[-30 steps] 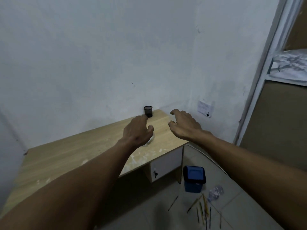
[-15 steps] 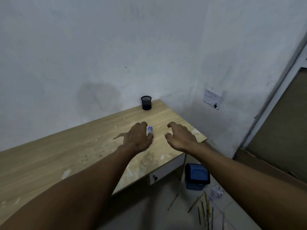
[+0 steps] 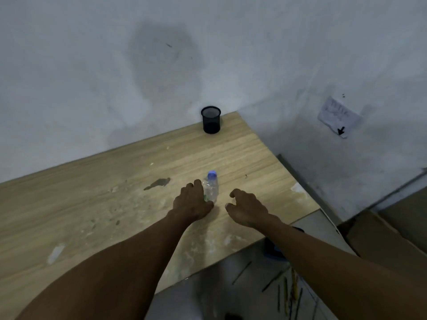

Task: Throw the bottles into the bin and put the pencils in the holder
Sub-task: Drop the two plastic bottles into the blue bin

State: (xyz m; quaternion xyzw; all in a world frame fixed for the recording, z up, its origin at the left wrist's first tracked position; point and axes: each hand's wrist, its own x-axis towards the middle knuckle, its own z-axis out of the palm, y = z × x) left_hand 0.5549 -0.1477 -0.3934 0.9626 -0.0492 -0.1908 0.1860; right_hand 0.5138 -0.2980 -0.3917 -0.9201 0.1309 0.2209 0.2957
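A small clear plastic bottle [image 3: 211, 188] with a blue cap stands upright on the wooden desk [image 3: 92, 204]. My left hand [image 3: 191, 203] is curled around its lower left side. My right hand [image 3: 247, 209] hovers just right of the bottle, fingers apart and holding nothing. A black mesh pencil holder [image 3: 210, 120] stands at the desk's far corner by the wall. Several pencils [image 3: 288, 289] lie scattered on the floor at the lower right. A corner of the blue bin [image 3: 272, 250] shows under the desk edge; my right forearm hides most of it.
White walls close off the desk at the back and right. A paper note [image 3: 338, 116] with an arrow hangs on the right wall. Brown cardboard [image 3: 392, 239] lies on the floor at the right. The desk's front edge runs diagonally above the tiled floor.
The view has moved closer and tilted down over the desk. My left hand has settled around the bottle, whose cap now shows. My right hand has come nearer to it.
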